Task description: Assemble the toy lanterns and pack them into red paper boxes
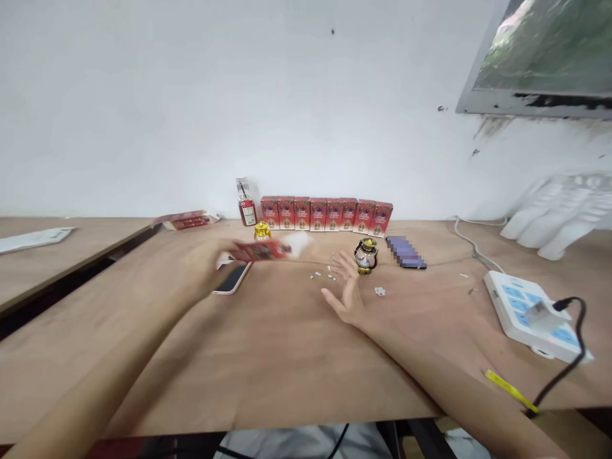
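Note:
My left hand (210,261), smeared by motion, grips a red printed box (261,250) above the table. Something whitish and blurred shows at the box's right end. Underneath lies a phone with a pale pink edge (234,278), partly covered by the hand. My right hand (348,293) hovers over the tabletop with fingers spread, holding nothing. Just beyond its fingertips stands a small lantern (366,257) with a gold top and base. Several tiny round pieces (329,276) lie to the left of that hand. Behind the held box, a second gold-topped item (262,231) is partly hidden.
Several red boxes (326,214) stand in a row by the wall, beside a bottle (247,207). A flattened red box (189,220) lies left. Rightward are a dark phone (406,252), a power strip (530,315), a yellow strip (510,390) and a stack of white pieces (564,213).

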`<state>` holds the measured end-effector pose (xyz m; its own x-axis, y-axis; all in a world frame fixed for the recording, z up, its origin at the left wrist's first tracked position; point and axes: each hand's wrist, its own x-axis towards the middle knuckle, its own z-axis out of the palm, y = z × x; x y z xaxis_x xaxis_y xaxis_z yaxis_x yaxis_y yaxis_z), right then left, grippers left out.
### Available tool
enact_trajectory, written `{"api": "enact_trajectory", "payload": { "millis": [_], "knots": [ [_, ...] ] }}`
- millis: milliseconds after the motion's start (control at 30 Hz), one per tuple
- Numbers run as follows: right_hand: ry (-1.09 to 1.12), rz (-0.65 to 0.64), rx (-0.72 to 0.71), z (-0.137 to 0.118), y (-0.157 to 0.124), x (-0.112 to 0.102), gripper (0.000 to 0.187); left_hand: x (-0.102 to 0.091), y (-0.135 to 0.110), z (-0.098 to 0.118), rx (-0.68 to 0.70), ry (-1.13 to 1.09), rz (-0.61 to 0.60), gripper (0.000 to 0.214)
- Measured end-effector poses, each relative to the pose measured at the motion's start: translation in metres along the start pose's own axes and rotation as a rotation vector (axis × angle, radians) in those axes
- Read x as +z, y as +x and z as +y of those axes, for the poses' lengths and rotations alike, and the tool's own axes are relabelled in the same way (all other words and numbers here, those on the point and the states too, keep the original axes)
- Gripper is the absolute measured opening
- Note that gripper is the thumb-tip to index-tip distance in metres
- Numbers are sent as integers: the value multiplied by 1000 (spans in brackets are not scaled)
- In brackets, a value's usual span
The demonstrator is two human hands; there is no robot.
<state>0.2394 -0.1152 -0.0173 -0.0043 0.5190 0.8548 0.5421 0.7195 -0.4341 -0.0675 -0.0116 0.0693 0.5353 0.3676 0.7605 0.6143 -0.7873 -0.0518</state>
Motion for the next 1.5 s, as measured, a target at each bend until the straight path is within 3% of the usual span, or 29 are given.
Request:
{"api": "enact_trajectory", "payload": {
  "millis": [33, 133, 233, 367, 500, 633, 833, 1033, 1133, 1200, 1300, 1367, 1500],
  "knots": [
    [62, 24, 80, -1, 0, 0, 66, 12, 2, 16, 112, -60, -50, 22],
    [161, 71, 251, -5, -1, -1, 57, 42, 5, 48, 250, -89, -43, 26],
    [210, 65, 340, -9, -1, 1, 46, 55, 1, 68, 216, 58, -16, 37],
    [321, 8, 408, -17, -5, 12, 43, 56, -8, 92, 192, 150, -29, 57],
    [367, -49, 339, -29, -10, 20, 48, 52, -9, 102, 230, 132, 42, 71],
    [249, -2, 202, -37, -8, 17, 49, 48, -10, 96, 294, 61, 32, 73],
    [-7, 72, 4, -39, -1, 10, 43, 46, -14, 96, 390, 38, 83, 62],
    [106, 16, -70, -35, -4, 13, 35, 45, -13, 111, 502, 38, 102, 44],
    [210, 48, 41, -36, -7, 15, 33, 45, -14, 114, 470, 81, 184, 41],
    [271, 47, 219, -40, -8, 17, 42, 44, -15, 114, 441, 132, 284, 37],
    [424, -138, 565, -45, -11, 23, 41, 43, -16, 114, 456, 237, 362, 35],
    [560, -251, 714, -44, -12, 28, 35, 42, -17, 113, 484, 284, 352, 37],
    [547, -130, 701, -35, -8, 29, 28, 44, -17, 110, 506, 239, 298, 36]
  ]
}}
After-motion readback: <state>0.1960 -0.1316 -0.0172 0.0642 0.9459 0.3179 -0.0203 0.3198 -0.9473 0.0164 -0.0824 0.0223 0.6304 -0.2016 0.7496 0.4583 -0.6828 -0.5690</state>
